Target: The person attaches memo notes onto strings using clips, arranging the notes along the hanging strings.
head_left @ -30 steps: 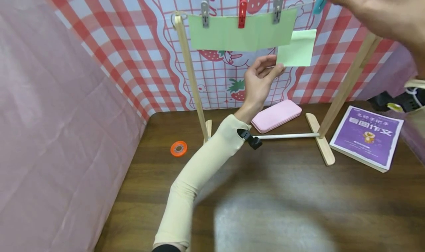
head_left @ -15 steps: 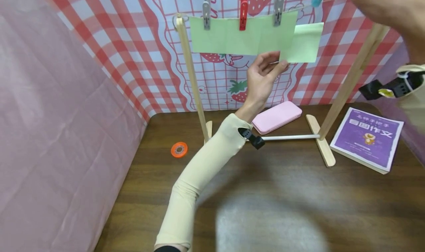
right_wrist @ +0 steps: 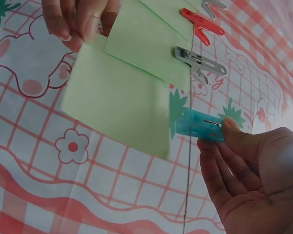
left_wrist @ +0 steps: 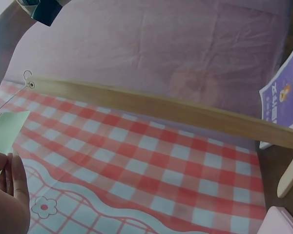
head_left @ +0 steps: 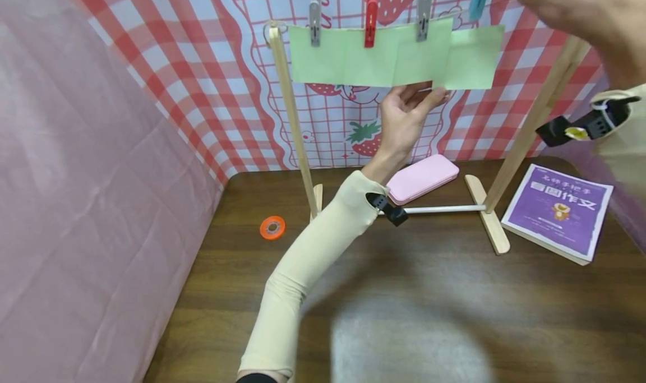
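Note:
In the head view, my left hand (head_left: 404, 116) pinches the lower left corner of a green paper square (head_left: 474, 58). This square hangs beside a row of green paper squares (head_left: 370, 58) and slightly overlaps the last one. A red clothespin (head_left: 370, 21), a grey clothespin (head_left: 315, 21) and another grey clothespin (right_wrist: 200, 63) clip the row to a thin string (right_wrist: 188, 190). My right hand (right_wrist: 254, 170) pinches a teal clothespin (right_wrist: 200, 124) between thumb and fingers. Its jaw end crosses the string, close to the held square's upper edge.
Wooden posts (head_left: 292, 114) carry the string, with a white rod (head_left: 444, 209) joining them low down. On the table (head_left: 404, 315) lie a pink case (head_left: 424, 178), a purple book (head_left: 560, 212) and an orange ring-shaped roll (head_left: 272, 227). A checkered cloth (head_left: 176, 63) hangs behind.
My left hand has moved the green paper square right and up, bringing its top edge nearer the string. My right hand and the teal clothespin have shifted slightly left.

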`<state>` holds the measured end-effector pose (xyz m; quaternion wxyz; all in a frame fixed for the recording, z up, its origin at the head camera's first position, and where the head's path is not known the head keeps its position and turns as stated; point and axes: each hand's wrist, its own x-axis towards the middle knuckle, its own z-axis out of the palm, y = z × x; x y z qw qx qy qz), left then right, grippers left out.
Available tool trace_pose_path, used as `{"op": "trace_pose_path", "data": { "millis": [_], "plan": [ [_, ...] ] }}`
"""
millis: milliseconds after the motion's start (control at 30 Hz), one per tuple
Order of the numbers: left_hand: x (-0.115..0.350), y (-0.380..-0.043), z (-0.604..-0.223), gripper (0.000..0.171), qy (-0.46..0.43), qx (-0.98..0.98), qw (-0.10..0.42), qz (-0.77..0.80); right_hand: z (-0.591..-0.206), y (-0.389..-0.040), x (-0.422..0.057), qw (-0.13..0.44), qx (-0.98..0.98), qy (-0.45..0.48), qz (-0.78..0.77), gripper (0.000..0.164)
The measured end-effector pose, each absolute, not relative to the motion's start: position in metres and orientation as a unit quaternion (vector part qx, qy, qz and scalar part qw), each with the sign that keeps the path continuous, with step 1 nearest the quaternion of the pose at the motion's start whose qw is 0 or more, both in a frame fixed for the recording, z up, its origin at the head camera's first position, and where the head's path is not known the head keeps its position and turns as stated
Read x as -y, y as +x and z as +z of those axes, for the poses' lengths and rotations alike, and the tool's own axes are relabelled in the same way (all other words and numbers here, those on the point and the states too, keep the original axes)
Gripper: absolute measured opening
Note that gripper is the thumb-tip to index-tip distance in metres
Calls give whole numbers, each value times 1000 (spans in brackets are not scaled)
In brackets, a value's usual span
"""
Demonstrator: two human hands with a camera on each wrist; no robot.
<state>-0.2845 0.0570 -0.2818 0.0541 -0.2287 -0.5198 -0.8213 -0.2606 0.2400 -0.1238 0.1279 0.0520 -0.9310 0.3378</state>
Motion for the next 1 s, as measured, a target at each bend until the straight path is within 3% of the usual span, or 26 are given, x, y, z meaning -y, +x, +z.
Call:
{"op": "trace_pose_path", "data": {
  "millis": [300, 700, 1000],
  "plan": [
    [-62, -284, -279, 32, -250, 505, 62, -823, -124, -262, -237, 184, 937, 91, 284, 55],
    [-62, -282, -277, 31, -255, 489, 52, -833, -131, -259, -236, 199, 915, 172, 307, 42],
    [-63, -280, -275, 34, -252, 474, 48, -842, -133, -255, -229, 210, 902, 188, 327, 41]
  ]
}}
